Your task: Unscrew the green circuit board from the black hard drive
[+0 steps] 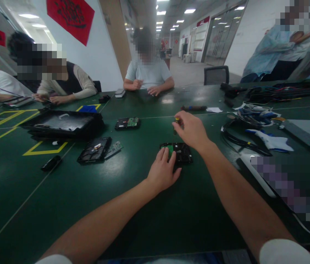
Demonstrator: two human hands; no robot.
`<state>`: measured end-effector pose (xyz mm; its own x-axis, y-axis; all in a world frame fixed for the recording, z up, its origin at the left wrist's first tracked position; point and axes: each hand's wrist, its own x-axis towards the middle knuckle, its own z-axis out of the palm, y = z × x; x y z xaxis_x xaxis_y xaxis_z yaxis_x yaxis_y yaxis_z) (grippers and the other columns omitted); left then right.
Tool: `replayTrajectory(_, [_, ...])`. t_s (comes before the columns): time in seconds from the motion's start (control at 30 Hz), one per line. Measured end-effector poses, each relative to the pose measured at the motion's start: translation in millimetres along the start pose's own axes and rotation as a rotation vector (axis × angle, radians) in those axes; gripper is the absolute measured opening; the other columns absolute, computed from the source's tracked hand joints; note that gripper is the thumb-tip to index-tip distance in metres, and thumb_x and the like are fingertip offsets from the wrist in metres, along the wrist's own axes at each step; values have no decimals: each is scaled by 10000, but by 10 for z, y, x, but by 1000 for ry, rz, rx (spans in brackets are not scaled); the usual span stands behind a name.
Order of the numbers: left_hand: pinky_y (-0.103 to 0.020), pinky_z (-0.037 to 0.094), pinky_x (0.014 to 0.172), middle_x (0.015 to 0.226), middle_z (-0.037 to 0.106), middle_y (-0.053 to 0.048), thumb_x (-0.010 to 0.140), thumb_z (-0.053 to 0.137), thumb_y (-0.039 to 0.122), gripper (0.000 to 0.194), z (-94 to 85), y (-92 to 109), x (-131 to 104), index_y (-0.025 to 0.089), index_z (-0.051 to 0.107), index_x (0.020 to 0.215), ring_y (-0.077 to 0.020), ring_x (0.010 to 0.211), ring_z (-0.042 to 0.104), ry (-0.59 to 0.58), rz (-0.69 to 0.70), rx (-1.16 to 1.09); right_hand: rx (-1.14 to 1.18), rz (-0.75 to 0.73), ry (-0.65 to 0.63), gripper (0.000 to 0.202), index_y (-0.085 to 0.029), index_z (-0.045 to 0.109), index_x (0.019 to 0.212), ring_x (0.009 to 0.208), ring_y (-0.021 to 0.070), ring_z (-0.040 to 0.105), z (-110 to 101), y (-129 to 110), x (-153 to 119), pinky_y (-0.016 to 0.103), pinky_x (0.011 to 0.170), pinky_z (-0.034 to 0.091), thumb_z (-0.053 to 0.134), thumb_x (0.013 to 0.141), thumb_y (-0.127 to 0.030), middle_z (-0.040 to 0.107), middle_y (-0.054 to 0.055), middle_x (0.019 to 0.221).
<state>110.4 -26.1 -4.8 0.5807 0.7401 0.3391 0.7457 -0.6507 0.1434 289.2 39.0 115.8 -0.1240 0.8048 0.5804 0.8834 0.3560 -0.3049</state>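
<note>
So the black hard drive (184, 154) is lying on the green table (133, 227), its left part under the fingertips of the left hand (162, 171), which is fairly spread and not gripping anything. The right hand (192, 128) is just past the drive's far edge, thumb and fingers pinching a small yellow-topped tool (177, 119). Container-wise, there's a black tray (96, 123) off to the left with a white piece (63, 116) inside.

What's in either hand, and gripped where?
Right hand: a small upright tool, pinched near its yellow top. Left hand: fingers over the black drive, no clear grip.
</note>
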Motion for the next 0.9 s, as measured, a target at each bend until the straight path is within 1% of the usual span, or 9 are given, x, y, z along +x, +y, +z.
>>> replayTrajectory(0.13, [-604,419,1213,1625,447,-247,1014,507,539,683,6,-1,-5,116,489,1550,-439,1563,348,7,-4,0,-16,-17,0,205,-232,651,1135,921,275,667,-7,-1,-7,399,827,489,591,1001,-376,724,113,1096])
replayTrajectory(0.2, [-604,421,1212,1627,445,-249,1016,503,541,683,10,-6,-6,113,492,1548,-442,1563,348,7,-3,-3,0,-23,5,197,-224,653,1138,956,279,671,2,10,-4,408,861,498,582,999,-343,725,119,1123])
replayTrajectory(0.27, [-603,420,1214,1631,443,-247,1017,498,549,688,13,-10,-6,117,489,1552,-441,1565,345,7,-2,-5,31,-34,12,190,-211,654,1142,1006,281,676,9,21,2,414,914,503,568,986,-277,729,126,1155])
replayTrajectory(0.37, [-599,419,1217,1632,441,-246,1021,489,557,693,9,-11,-5,115,487,1555,-441,1567,343,3,-1,-4,61,-45,9,203,-199,658,1148,1012,276,681,6,22,10,415,947,504,560,972,-227,734,125,1166])
replayTrajectory(0.5, [-588,416,1221,1632,436,-254,1022,491,556,700,0,-5,-5,99,492,1552,-441,1570,337,0,-4,-6,35,-40,-2,191,-218,672,1149,968,274,668,-20,0,5,414,906,504,589,991,-286,720,116,1122])
replayTrajectory(0.6, [-597,415,1219,1635,434,-250,1020,495,558,701,0,-3,-5,108,486,1557,-442,1571,333,-2,-5,-6,13,-20,-6,184,-227,675,1104,913,266,653,-25,-8,-2,409,862,501,623,992,-363,698,115,1097])
replayTrajectory(0.7, [-599,415,1218,1634,440,-239,1023,484,567,704,4,-5,-5,119,475,1566,-440,1571,334,-4,-8,-1,2,4,2,202,-217,653,1052,893,263,647,-9,4,-4,404,838,497,644,983,-407,692,118,1082])
replayTrajectory(0.8, [-587,419,1219,1634,434,-246,1025,480,567,711,2,-6,-3,108,470,1568,-442,1572,331,-10,-9,-1,-1,14,1,212,-211,635,1061,904,268,655,12,17,0,403,835,496,653,975,-404,709,118,1075])
replayTrajectory(0.9, [-579,415,1222,1631,428,-263,1022,491,558,710,-5,-4,1,93,479,1558,-445,1569,333,-14,-4,4,3,26,-26,233,-202,627,1136,916,276,675,18,11,2,408,843,502,659,965,-356,733,116,1084])
